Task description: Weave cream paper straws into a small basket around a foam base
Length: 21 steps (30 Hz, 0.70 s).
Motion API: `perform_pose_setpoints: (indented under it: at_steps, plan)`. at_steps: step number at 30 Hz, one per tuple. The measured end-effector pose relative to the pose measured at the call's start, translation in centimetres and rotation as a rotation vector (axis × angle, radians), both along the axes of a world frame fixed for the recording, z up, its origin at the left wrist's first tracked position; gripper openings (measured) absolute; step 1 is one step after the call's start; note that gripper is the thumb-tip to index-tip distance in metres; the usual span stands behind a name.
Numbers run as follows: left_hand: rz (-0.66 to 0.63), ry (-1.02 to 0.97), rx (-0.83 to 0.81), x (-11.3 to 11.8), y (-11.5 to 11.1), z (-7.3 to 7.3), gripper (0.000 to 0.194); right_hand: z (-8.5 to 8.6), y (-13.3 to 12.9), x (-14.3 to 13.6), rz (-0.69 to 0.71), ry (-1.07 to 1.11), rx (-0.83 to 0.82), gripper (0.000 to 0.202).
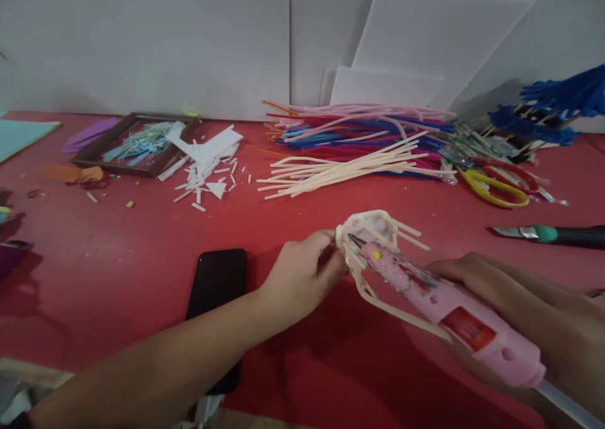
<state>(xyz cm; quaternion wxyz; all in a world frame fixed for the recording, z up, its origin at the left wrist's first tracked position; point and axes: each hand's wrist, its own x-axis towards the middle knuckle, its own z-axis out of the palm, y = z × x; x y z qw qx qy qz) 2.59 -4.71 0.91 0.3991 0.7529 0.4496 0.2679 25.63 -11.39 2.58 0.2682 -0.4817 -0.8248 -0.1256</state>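
Note:
My left hand (307,268) pinches the left edge of a small cream-coloured piece (366,224), built from pipe cleaners around a white backing. Loose pipe cleaner ends stick out from it to the right, and one long strand (401,315) curves down toward my other hand. In my right hand (515,303) is a pink hot glue gun (454,309) with a clear glue stick (567,407) coming out of its back. Its metal nozzle (357,240) points into the piece close to my left fingers; whether it touches the piece I cannot tell.
Cream pipe cleaners (331,174) lie before a coloured bundle (359,123). Yellow-handled scissors (491,189) and a craft knife (548,235) are at right. A black phone (220,278) lies under my left forearm. White scraps (208,158) sit beside a brown tray (89,161).

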Motion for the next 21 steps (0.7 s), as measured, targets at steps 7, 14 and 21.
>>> perform_pose_setpoints:
  at_steps: [7,14,21]
  plan:
    - [0.023,-0.021,-0.037,0.00,-0.06,0.14,0.024,-0.13,-0.31,0.24,-0.092,-0.084,0.038,0.020]
    - [0.039,-0.073,-0.033,0.01,0.11,-0.03,0.022,0.38,-0.54,-0.22,-0.100,-0.032,-0.012,0.017]
    - [0.019,-0.068,-0.008,0.04,0.04,0.07,0.020,0.43,-0.32,-0.29,-0.053,-0.015,-0.061,0.012]
